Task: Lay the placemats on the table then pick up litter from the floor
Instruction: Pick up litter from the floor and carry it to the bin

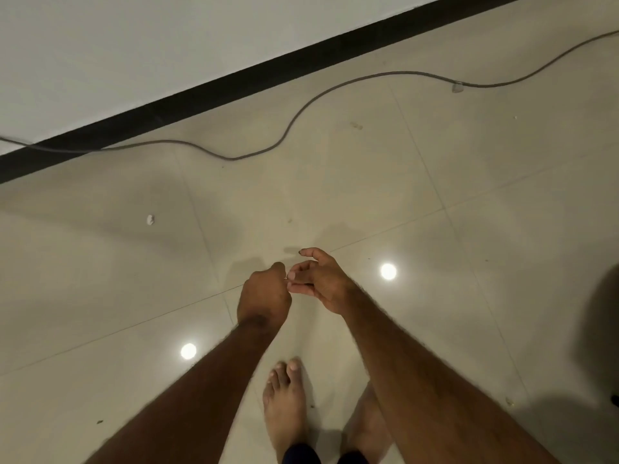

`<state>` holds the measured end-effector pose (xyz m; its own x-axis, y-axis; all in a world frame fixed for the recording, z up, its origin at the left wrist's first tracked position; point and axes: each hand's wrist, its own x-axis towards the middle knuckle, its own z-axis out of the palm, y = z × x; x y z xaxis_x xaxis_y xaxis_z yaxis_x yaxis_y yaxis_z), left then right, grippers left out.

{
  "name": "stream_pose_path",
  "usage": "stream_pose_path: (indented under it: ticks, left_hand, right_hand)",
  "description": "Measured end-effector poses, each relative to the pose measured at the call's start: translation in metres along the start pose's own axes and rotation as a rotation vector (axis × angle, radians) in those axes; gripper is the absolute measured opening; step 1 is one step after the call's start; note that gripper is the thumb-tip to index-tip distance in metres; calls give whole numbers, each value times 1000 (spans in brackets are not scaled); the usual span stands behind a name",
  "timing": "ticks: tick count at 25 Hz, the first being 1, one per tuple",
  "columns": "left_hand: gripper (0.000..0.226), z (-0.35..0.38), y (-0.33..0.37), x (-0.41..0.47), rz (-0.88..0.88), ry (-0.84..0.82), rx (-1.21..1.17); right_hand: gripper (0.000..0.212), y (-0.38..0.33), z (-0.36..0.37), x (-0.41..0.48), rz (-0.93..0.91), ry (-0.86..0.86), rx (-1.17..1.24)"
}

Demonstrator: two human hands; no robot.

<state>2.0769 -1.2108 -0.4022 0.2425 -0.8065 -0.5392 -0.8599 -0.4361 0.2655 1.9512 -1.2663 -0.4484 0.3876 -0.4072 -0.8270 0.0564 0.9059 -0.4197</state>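
I stand on a pale tiled floor (435, 212) looking down. My left hand (264, 296) is closed, its fingertips pinched on a tiny pale scrap right beside my right hand (318, 283). My right hand is cupped with curled fingers apart, and I see nothing in its palm. The two hands almost touch. A white crumpled litter scrap (150, 220) lies on the floor to the far left. A small tan scrap (356, 125) lies farther ahead. A clear bit (457, 87) rests by the cable. No placemats or table are in view.
A grey cable (288, 128) snakes across the floor along the white wall (134, 45) and its black skirting (201, 95). My bare feet (284, 403) are below my hands. Tiny specks (509, 401) dot the tiles. A dark shape (606, 313) sits at the right edge.
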Motion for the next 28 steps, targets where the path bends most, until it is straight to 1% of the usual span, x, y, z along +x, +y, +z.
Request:
stream_pose_path:
  ticks: [3,4,6,7,9,10,11,13,14,16,18,20,21,23,24,25,26,28]
  left_hand:
    - [10,-6,-38,-6,-59,23,-37]
    - [9,-6,-42,-7,-56,37,-47]
    - [13,-12,-69,-15,-124,86,-118]
    - [14,-14,-86,-18,-180,112,-154]
    - [14,-16,-98,-22,-245,143,-173]
    - [14,-19,-113,-24,-299,158,-192]
    - [13,-18,-120,-29,-344,157,-209]
    - [12,-12,-142,-26,-383,142,-225]
    - [12,-9,-140,-28,-388,119,-228]
    - [11,-10,-163,-16,-424,127,-243]
    - [11,-13,-190,2,-461,158,-251]
    - [11,-15,-204,13,-460,149,-238]
    - [11,-16,-209,13,-468,140,-229]
    - [11,-18,-224,22,-474,159,-223]
    - [12,-19,-228,23,-479,161,-229]
    - [12,-19,-238,28,-484,178,-231]
    - [12,-20,-242,29,-493,186,-227]
    - [12,-20,-252,34,-506,206,-225]
  right_hand:
    - [56,4,34,16,2,-56,-291]
    - [54,4,37,19,-13,-53,-383]
    - [47,12,63,30,-65,-3,-660]
    - [43,16,80,36,-127,25,-863]
    - [39,21,95,47,-302,122,-1278]
    - [37,25,114,58,-383,103,-1449]
    - [36,28,128,67,-456,66,-1569]
    - [40,32,170,96,-577,-58,-1749]
    - [44,31,179,104,-629,-104,-1790]
    - [50,30,227,143,-744,-211,-1882]
    - [62,26,276,179,-820,-277,-1957]
    - [75,23,302,203,-795,-300,-2021]
    - [78,27,307,215,-765,-292,-2060]
    - [73,36,316,240,-732,-254,-2124]
    - [67,38,312,244,-716,-228,-2137]
    - [58,42,313,252,-738,-243,-2159]
    - [48,46,310,253,-776,-260,-2181]
    - [32,54,306,251,-920,-287,-2223]
